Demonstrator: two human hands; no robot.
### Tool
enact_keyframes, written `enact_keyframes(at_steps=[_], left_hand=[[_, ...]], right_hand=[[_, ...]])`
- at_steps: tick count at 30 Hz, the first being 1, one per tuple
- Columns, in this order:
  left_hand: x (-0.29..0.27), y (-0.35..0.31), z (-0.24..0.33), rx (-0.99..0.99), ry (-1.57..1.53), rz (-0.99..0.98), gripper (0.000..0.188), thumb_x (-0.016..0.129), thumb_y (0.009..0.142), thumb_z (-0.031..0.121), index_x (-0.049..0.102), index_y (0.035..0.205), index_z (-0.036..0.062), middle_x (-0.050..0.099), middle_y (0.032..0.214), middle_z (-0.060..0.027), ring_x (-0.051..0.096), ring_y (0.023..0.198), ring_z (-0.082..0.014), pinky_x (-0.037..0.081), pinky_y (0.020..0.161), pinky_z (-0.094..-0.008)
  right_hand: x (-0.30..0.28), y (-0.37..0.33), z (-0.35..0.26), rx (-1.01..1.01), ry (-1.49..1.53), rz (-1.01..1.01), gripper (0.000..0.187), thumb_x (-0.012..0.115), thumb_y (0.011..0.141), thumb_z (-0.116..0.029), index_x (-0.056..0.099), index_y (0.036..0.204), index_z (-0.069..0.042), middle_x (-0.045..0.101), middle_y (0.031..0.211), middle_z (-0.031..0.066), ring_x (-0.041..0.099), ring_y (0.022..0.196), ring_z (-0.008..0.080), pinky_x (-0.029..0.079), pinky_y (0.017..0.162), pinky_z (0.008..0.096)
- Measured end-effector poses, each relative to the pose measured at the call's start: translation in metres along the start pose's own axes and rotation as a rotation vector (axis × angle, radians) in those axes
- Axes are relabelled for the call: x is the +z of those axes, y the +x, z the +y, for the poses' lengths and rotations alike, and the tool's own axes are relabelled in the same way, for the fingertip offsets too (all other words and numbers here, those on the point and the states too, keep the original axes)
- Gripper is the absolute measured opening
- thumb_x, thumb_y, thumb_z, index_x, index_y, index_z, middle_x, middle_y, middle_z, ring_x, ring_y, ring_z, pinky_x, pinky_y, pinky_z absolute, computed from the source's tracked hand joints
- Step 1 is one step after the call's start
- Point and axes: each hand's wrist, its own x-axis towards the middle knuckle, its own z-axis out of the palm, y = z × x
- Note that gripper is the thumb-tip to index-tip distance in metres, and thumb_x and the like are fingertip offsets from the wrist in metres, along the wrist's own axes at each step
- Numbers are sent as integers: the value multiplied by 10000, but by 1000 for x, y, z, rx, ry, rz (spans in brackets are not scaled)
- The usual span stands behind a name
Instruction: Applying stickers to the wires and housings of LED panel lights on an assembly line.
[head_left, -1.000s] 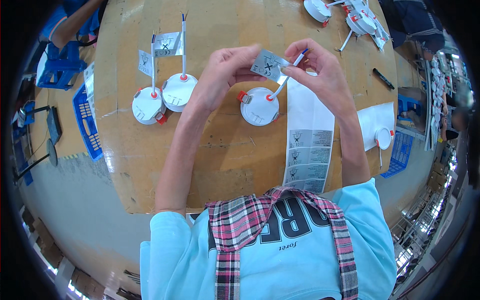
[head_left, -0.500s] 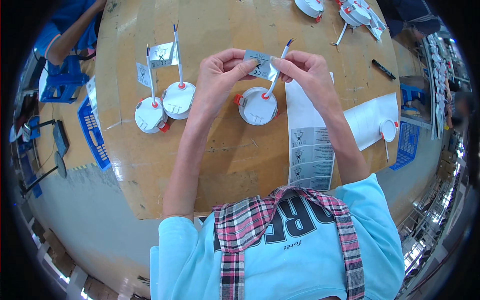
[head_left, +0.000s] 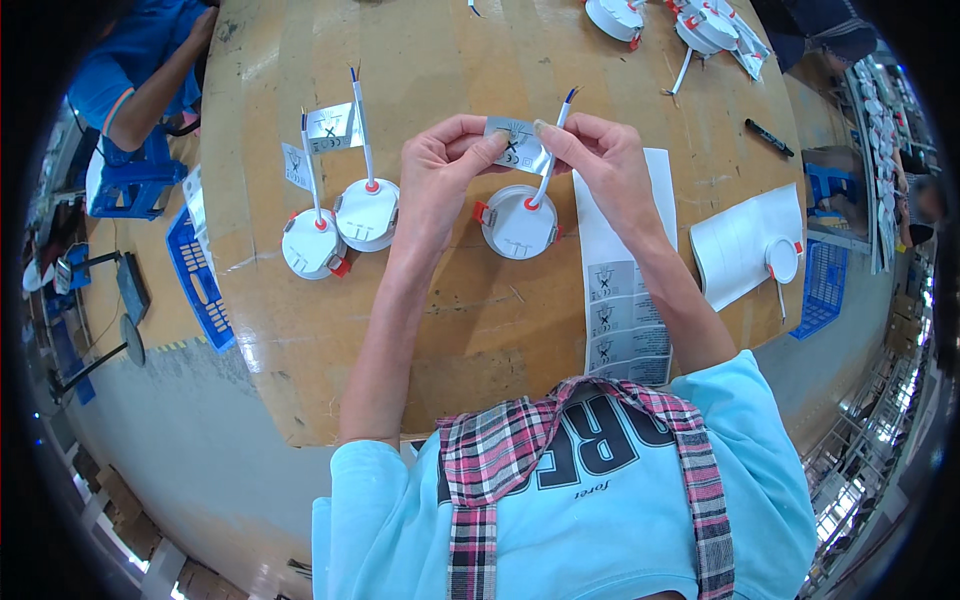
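Note:
A silver label [head_left: 520,146] is folded around the white cable [head_left: 553,150] of a round white downlight [head_left: 520,224], which lies on the table with its back up. My left hand [head_left: 447,165] pinches the label's left part between thumb and fingers. With thumb and fingers closed, my right hand [head_left: 605,160] grips the label where it meets the cable. At the left, two more downlights, one nearer [head_left: 312,243] and one farther [head_left: 367,214], stand side by side, each with a silver label hanging like a flag from its upright cable.
A label sheet [head_left: 628,310] lies under my right forearm; a curled white sheet [head_left: 745,245] with a downlight [head_left: 782,260] on it is farther right. A black marker [head_left: 768,138] and several downlights [head_left: 706,30] lie beyond. Another person's arm [head_left: 165,90] rests at the far left table edge.
Everything on the table has shifted slightly down and right in the picture. Both hands keep pinching the label at the cable, with only small finger movement.

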Motion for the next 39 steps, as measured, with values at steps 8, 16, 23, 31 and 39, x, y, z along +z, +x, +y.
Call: enact_keyframes(at_steps=[8,16,23,31,39], left_hand=[[0,3,-3,-60,-84,48,225,626,898,86,636,1067,-62,710,889,-123,680,793,-141,558,749,-277],[0,-4,-2,-41,-16,18,345,620,924,147,549,1179,-75,697,954,-112,665,866,-134,545,804,-280],[29,-61,-12,198,442,251,750,769,790,224,323,1319,-66,563,1189,-199,553,1090,-252,453,909,-367],[33,-68,-34,386,954,153,625,797,691,178,487,1203,-2,508,1177,-173,453,1124,-351,379,976,-430],[32,-70,-33,346,970,151,587,790,710,183,501,1183,-11,517,1158,-167,455,1101,-334,385,952,-425]], right_hand=[[3,1,5,60,202,6,351,618,922,-294,676,776,20,612,665,26,556,632,81,445,597,222],[3,5,6,43,-29,2,332,610,934,-262,666,774,24,595,651,10,526,598,61,424,560,224],[-1,5,5,102,-29,-47,329,654,906,-285,664,770,14,591,637,13,525,595,58,413,555,222],[-15,11,14,161,-44,-116,415,640,912,-358,676,752,23,641,653,55,584,595,77,444,561,225],[-13,17,5,139,5,-104,452,616,916,-391,687,745,21,647,657,72,593,599,91,458,561,232]])
